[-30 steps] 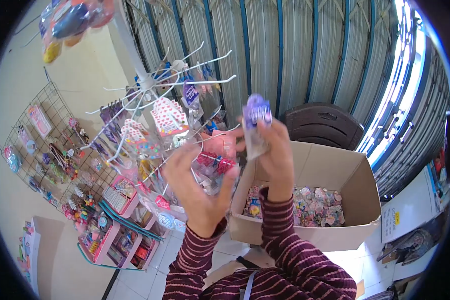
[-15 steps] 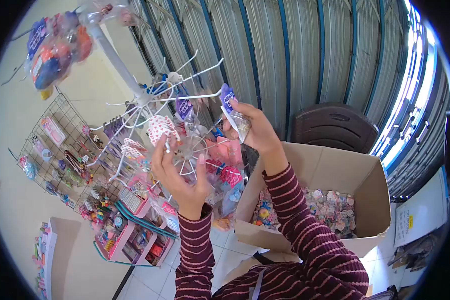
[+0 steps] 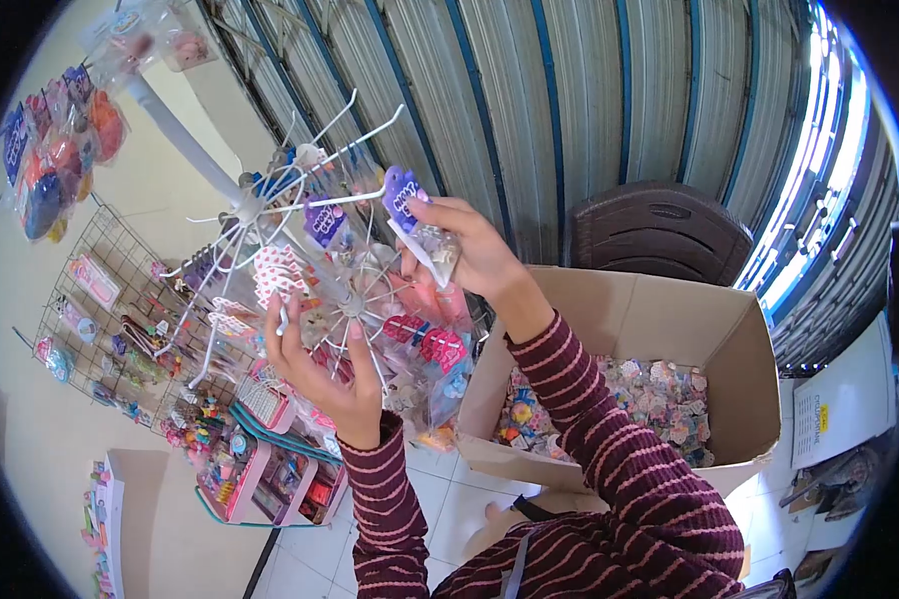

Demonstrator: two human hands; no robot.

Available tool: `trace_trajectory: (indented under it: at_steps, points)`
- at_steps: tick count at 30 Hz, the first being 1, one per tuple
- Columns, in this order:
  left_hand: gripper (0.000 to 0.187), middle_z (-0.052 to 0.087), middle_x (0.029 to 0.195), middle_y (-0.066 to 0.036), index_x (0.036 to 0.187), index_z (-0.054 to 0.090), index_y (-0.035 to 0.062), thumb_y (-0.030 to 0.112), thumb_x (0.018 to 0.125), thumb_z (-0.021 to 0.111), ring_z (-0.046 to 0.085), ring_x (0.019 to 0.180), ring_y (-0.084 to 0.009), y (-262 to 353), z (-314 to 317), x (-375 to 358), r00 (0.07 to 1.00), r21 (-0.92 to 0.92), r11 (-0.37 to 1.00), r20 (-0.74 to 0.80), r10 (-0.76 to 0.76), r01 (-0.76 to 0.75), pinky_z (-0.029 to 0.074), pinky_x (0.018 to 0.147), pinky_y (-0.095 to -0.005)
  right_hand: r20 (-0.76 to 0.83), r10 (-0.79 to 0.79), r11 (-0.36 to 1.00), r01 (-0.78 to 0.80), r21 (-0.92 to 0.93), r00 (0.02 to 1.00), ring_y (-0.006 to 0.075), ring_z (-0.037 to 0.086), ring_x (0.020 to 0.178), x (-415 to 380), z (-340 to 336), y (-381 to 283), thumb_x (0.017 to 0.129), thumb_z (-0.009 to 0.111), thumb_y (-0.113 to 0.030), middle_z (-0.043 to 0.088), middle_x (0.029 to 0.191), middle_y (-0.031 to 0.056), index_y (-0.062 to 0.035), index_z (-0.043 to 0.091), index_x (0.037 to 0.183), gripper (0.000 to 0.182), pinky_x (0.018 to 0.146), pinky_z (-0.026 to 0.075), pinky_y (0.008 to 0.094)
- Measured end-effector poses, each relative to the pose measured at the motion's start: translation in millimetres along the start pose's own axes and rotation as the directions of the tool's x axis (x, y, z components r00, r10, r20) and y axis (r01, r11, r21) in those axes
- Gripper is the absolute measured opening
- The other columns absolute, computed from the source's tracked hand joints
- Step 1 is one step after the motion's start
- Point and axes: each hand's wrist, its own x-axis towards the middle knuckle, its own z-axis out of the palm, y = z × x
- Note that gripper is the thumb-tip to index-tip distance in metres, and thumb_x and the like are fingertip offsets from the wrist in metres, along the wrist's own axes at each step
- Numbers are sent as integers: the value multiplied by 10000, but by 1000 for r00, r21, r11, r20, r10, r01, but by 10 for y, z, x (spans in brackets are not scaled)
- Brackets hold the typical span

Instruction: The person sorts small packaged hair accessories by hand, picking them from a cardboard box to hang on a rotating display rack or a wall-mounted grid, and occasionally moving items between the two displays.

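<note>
A small clear packet with a purple header card [image 3: 405,196] is pinched in my right hand [image 3: 474,245], its card right at the tip of a white prong [image 3: 355,197] of the wire display rack. My left hand [image 3: 332,384] has its thumb and fingers apart. Its fingertips are at the end of another prong, just below a row of white heart-patterned cards [image 3: 278,272]. Between my hands, a second purple-carded packet [image 3: 324,222] hangs from the rack, with pink bow-shaped cards [image 3: 425,339] lower down.
An open cardboard box [image 3: 669,299] holding many small packets stands at the right. Behind it are a brown plastic chair [image 3: 659,230] and a metal folding shutter [image 3: 589,110]. A wire grid [image 3: 100,270] with hanging goods and a pink shelf unit [image 3: 235,499] are at the left.
The view has shifted, so the rack and both hands appear farther left. My right hand still holds the packet at the prong tip, and my left hand keeps its place by the heart-patterned cards.
</note>
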Motion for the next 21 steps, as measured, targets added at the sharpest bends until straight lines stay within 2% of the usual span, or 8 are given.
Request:
trace_trajectory:
  at_steps: [6, 8, 12, 15, 16, 18, 20, 21]
  points:
    - [461, 368, 1158, -172, 1092, 398, -39, 86, 681, 565, 336, 1075, -299, 20, 15, -12, 1000, 10, 1000, -14, 1, -1, 248, 896, -391, -47, 25, 1000, -24, 18, 999, 202, 569, 478, -23, 14, -28, 800, 474, -192, 555, 602, 129, 39, 515, 774, 236, 385, 454, 249]
    - [447, 346, 1182, -142, 1113, 387, -16, 74, 707, 550, 329, 1085, -259, 15, 10, -16, 1000, 13, 1000, 5, -18, 18, 256, 889, -367, 37, 58, 997, -57, -49, 998, 193, 568, 476, -17, -16, -66, 793, 489, -195, 563, 612, 133, 43, 525, 772, 241, 391, 456, 246]
    - [440, 342, 1190, -137, 1111, 390, -15, 84, 713, 549, 332, 1082, -252, 14, 17, -15, 1000, 17, 1000, 4, -3, 3, 262, 880, -362, -36, 109, 984, -113, -136, 993, 171, 565, 488, 75, 20, -8, 779, 519, -185, 571, 646, 140, 62, 538, 799, 248, 414, 462, 250]
    - [440, 357, 1161, -189, 1068, 404, -49, 91, 684, 566, 323, 1089, -298, 32, 34, -36, 999, -41, 999, -9, -31, 30, 243, 901, -397, -66, 129, 907, -144, -395, 990, 184, 580, 508, 226, -21, 189, 780, 513, -297, 568, 623, 153, 71, 535, 850, 376, 450, 474, 245]
    - [439, 354, 1166, -170, 1091, 393, -30, 92, 702, 557, 328, 1085, -280, 38, 36, -57, 999, 17, 1000, -47, -23, 24, 270, 876, -370, -86, 128, 906, -151, -394, 988, 184, 580, 508, 250, -30, 249, 780, 513, -297, 568, 623, 153, 71, 535, 850, 376, 450, 474, 245]
    - [440, 352, 1171, -150, 1114, 381, -12, 93, 721, 549, 334, 1081, -262, 26, 80, -148, 998, 45, 999, -62, -22, 25, 297, 851, -342, -212, 290, 765, -359, -534, 933, 198, 588, 537, 239, -46, 291, 771, 513, -364, 570, 644, 165, 97, 525, 859, 470, 489, 478, 262]
    - [372, 383, 1074, -162, 1042, 396, -5, 81, 714, 548, 400, 974, -267, -14, 175, -305, 912, 3, 990, -389, 131, -141, 349, 791, -332, -200, 352, 714, -400, -575, 914, 198, 589, 555, 183, -139, 342, 769, 507, -390, 572, 678, 160, 83, 522, 885, 487, 501, 477, 273]
    - [372, 383, 1074, -162, 1042, 396, -5, 81, 714, 548, 400, 974, -267, 42, 250, -377, 920, -32, 990, -375, 112, -134, 349, 791, -332, -158, 428, 661, -427, -617, 890, 198, 590, 573, 118, -231, 331, 767, 500, -416, 575, 713, 155, 68, 518, 911, 505, 512, 477, 285]
